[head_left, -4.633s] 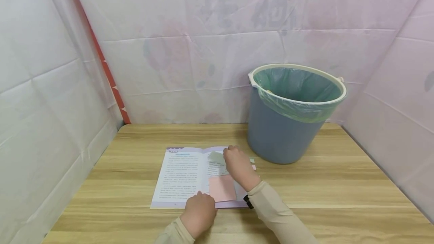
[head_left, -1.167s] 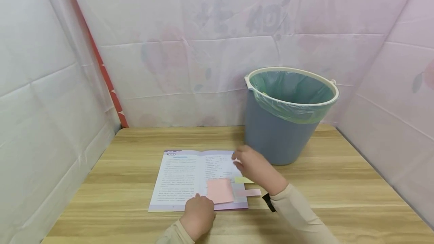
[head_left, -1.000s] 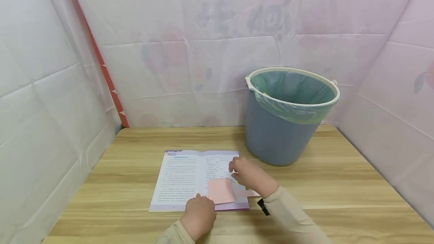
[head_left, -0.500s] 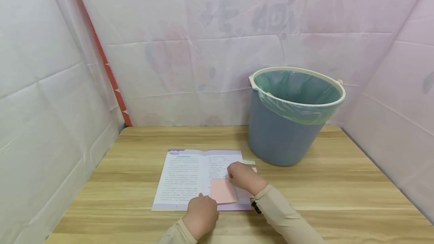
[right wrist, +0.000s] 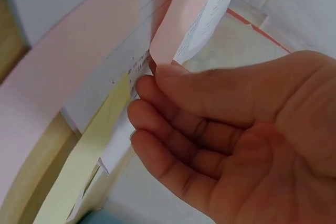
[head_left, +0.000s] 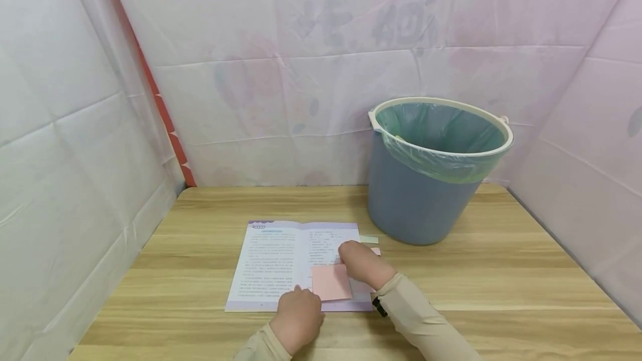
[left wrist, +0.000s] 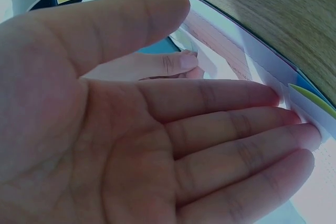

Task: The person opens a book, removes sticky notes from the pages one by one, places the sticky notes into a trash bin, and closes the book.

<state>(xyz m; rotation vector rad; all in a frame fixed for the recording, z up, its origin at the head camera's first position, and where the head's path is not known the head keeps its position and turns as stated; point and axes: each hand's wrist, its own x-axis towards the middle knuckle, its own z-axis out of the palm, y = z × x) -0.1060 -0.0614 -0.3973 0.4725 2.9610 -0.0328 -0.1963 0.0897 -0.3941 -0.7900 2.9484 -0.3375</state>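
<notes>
Since about a second ago, the right hand (head_left: 365, 263) has come down from the upper right-hand page of the open, white-paged paper book with lilac borders (head_left: 266, 263) to the matte pink square paper note (head_left: 331, 286).

Right hand: nearly closed at thumb and index; thumb tip presses on the note's upper right corner, pinching it against the index finger, which is mostly hidden. Remaining fingers curl loosely beside the pinch. Right wrist view: pinched part of the note curls up off the page; cannot tell how much of its back is stuck down.

Left hand (head_left: 297, 316): spread wide, four fingers straight, thumb held well apart; rests at the book's lower edge, just left of the note's lower left corner, holding nothing.

Note position: on the book's right-hand page, lower part, near the spine.

Other items, relative to the book: pale green paper strip (head_left: 369, 239) sticks out past its right edge. Right wrist view also shows a translucent pink strip (right wrist: 58, 82) and a yellow strip (right wrist: 84, 156) crossing that edge. Blue-grey plastic bucket with cream rim and green bag liner (head_left: 421, 194) stands behind and to the right of it. All on a wood-grain table (head_left: 501, 277).
</notes>
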